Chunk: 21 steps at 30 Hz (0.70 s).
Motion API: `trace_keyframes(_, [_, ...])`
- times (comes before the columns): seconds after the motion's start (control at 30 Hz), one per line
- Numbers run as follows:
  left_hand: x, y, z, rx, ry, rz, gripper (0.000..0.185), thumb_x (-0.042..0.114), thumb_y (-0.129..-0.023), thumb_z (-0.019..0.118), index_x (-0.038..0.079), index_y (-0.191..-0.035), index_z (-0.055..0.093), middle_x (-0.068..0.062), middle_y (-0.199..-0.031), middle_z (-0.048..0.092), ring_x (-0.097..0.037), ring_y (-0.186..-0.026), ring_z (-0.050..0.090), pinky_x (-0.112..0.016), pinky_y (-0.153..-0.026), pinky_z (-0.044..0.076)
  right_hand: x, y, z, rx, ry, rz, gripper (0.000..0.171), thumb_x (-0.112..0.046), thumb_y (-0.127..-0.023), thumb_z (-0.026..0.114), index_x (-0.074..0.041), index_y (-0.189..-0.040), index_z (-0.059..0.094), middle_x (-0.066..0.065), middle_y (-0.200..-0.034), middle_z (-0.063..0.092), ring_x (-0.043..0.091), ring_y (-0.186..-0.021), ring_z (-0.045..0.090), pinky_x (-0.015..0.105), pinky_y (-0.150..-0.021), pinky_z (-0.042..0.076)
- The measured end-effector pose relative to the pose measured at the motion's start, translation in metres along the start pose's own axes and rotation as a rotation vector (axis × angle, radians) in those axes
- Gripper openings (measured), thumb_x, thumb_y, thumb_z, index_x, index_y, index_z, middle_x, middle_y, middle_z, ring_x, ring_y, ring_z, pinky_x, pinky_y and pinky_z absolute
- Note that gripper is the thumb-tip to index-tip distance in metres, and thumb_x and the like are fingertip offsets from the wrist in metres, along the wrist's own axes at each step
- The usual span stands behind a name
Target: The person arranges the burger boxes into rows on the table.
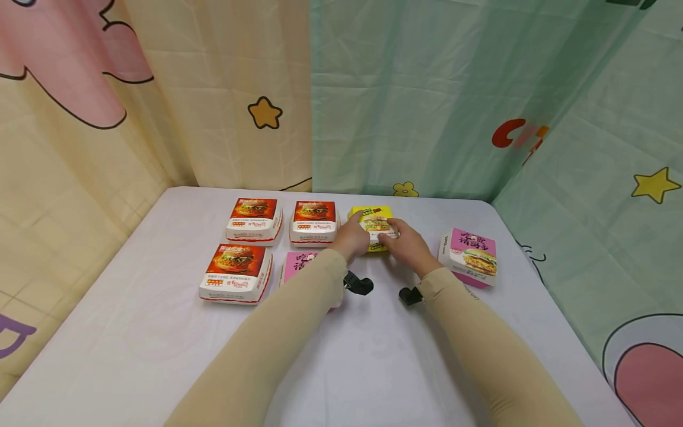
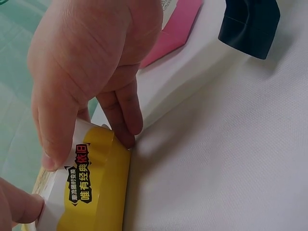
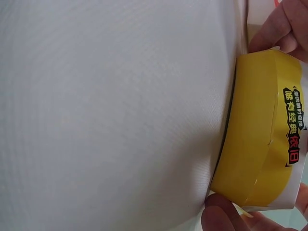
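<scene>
Yellow burger box (image 3: 255, 144) sits at right of frame on white tablecloth (image 3: 106, 110), black-and-red label facing camera, fingertips (image 3: 219, 216) touching its lower corner, other fingers (image 3: 279, 26) at upper right.

We see a yellow box (image 1: 376, 226), three red-topped boxes (image 1: 254, 218), pink ones (image 1: 469, 256) (burger prints), beige sleeves (image 1: 299, 320).

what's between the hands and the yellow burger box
Nothing visible. The left hand and right hand already grip the yellow burger box from both sides, fingers on its edges, as the wrist views confirm.
</scene>
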<state>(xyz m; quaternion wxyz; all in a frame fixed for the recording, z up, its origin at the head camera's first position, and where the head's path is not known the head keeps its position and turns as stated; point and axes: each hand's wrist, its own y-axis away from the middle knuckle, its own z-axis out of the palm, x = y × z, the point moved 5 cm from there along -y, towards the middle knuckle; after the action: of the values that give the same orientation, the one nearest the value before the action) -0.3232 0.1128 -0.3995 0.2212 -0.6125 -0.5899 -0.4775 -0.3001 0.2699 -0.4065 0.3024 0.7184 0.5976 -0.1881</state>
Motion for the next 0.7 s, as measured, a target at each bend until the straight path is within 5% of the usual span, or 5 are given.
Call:
trace_keyframes(0.3, [-0.0017,-0.0039,0.0006,0.023,-0.029,0.002,0.076,0.005,-0.099,0.047,0.031,-0.168,0.029,-0.016,-0.166,0.040,-0.033,-0.132,0.048,-0.044,-0.109,0.046,0.0000,-0.0032,0.0024,0.008,-0.009,0.003,0.072,-0.047,-0.104,0.061,-0.020,-0.165,0.033,0.013,-0.169,0.038,0.037,-0.142,0.045,0.057,-0.123,0.036])
trace_keyframes(0.7, [-0.0021,-0.0053,-0.0007,0.004,-0.006,0.005,0.069,0.011,-0.104,0.047,0.034,-0.167,0.030,-0.012,-0.170,0.036,-0.033,-0.136,0.044,-0.047,-0.112,0.044,-0.0017,-0.0047,0.0040,0.009,0.002,0.016,0.073,-0.047,-0.106,0.058,-0.020,-0.167,0.028,0.012,-0.171,0.034,0.036,-0.147,0.042,0.057,-0.125,0.033])
